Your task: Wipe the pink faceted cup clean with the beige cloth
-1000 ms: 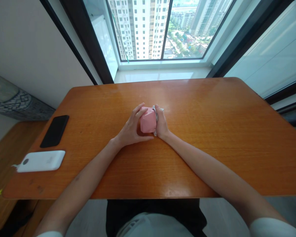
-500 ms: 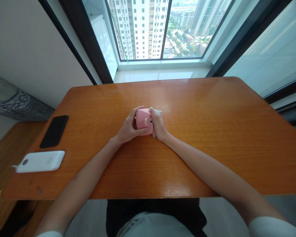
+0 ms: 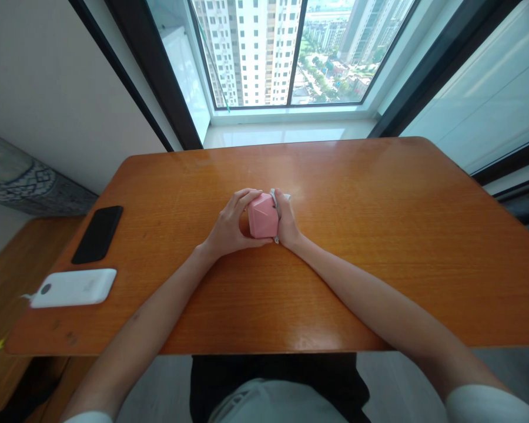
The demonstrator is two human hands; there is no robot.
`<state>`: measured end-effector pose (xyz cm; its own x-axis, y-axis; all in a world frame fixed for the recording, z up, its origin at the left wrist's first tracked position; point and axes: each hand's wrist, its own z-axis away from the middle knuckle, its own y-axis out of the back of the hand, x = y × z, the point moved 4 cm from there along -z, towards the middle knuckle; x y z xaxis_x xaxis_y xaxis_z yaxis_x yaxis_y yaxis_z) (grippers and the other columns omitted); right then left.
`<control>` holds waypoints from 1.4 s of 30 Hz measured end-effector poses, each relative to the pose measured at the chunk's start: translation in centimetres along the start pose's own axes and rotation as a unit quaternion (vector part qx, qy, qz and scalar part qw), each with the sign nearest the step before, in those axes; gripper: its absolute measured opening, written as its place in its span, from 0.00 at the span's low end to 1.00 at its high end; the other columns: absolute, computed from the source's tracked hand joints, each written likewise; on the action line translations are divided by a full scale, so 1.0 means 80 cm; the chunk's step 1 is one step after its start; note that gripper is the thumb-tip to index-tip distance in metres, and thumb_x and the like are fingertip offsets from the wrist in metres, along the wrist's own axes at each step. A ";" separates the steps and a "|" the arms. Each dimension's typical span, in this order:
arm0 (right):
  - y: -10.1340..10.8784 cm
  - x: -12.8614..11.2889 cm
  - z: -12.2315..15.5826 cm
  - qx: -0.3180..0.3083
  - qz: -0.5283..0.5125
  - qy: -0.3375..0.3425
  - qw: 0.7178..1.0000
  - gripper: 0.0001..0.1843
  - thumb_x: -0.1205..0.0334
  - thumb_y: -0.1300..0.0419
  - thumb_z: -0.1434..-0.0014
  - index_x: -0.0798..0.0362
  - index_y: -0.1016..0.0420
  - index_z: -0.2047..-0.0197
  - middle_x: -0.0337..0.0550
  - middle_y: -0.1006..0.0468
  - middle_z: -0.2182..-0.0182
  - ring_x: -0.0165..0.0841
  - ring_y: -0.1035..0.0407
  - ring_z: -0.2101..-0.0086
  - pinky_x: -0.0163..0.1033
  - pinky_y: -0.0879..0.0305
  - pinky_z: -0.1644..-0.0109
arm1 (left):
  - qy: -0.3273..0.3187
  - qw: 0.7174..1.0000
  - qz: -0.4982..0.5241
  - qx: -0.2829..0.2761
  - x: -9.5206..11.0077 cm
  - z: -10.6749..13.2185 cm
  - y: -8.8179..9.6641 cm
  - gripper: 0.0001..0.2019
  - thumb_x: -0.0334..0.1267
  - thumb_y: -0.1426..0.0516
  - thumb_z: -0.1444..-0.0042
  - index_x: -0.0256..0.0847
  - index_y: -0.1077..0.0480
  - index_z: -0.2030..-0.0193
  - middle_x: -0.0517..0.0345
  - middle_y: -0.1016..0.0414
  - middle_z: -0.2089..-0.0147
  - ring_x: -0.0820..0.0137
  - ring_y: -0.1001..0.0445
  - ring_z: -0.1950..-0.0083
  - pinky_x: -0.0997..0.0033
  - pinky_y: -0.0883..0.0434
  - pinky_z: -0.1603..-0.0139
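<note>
A small pink faceted object is between my two hands over the middle of the table; its exact kind does not show. My left hand curves around its left side, fingertips on the far top edge and thumb along the near lower edge. A gap shows between that palm and the object. My right hand presses a thin white wipe or cloth to the object's right side. Scraps of this white material stick out above and below the right hand. The right fingers are mostly hidden behind the object and the hand.
On the table's left side lie a black phone and, nearer me, a white flat device with a cable at its left end. A window with a sill stands beyond the far edge. A patterned cushion or cloth is at far left.
The pink object has turned between my hands and shifted slightly right, so a flat faceted side now faces up. My left fingers have shifted on it; the right hand has moved slightly.
</note>
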<state>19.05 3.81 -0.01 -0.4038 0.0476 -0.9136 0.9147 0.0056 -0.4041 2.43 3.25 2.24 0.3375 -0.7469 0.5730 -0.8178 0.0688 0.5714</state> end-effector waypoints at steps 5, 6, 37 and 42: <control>-0.003 -0.005 0.010 -0.033 0.050 0.041 0.997 0.31 0.26 0.33 0.34 0.47 0.21 0.64 0.36 0.25 0.69 0.32 0.33 0.68 0.40 0.34 0.61 | 0.105 0.987 0.119 -0.019 -0.015 0.003 -0.006 0.51 0.67 0.25 0.45 0.46 0.34 0.22 0.41 0.22 0.29 0.51 0.17 0.37 0.51 0.17 0.38; -0.003 -0.006 0.010 -0.034 0.048 0.038 0.998 0.31 0.26 0.33 0.34 0.48 0.22 0.64 0.37 0.25 0.70 0.33 0.33 0.68 0.40 0.34 0.62 | 0.109 0.987 0.119 -0.021 -0.018 0.005 -0.008 0.52 0.67 0.24 0.45 0.46 0.35 0.21 0.41 0.23 0.28 0.49 0.17 0.36 0.50 0.17 0.37; 0.001 0.004 -0.005 0.008 -0.023 -0.014 1.000 0.37 0.18 0.38 0.36 0.46 0.27 0.66 0.34 0.27 0.73 0.32 0.35 0.72 0.39 0.35 0.64 | -0.034 0.999 -0.019 -0.037 -0.011 0.009 -0.008 0.64 0.66 0.20 0.50 0.59 0.48 0.13 0.37 0.45 0.13 0.37 0.39 0.13 0.30 0.31 0.17; 0.004 0.003 -0.001 0.012 0.017 0.025 0.999 0.35 0.21 0.35 0.36 0.47 0.28 0.67 0.35 0.29 0.72 0.31 0.37 0.71 0.39 0.38 0.65 | -0.032 0.999 -0.014 -0.003 0.000 0.002 0.000 0.57 0.62 0.19 0.51 0.52 0.38 0.20 0.39 0.30 0.23 0.43 0.27 0.22 0.41 0.23 0.23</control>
<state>19.27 3.91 -0.35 -0.3712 0.0975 -0.9234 0.9269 -0.0201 -0.3747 2.34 3.19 2.15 0.3295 -0.7893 0.5181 -0.8053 0.0515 0.5907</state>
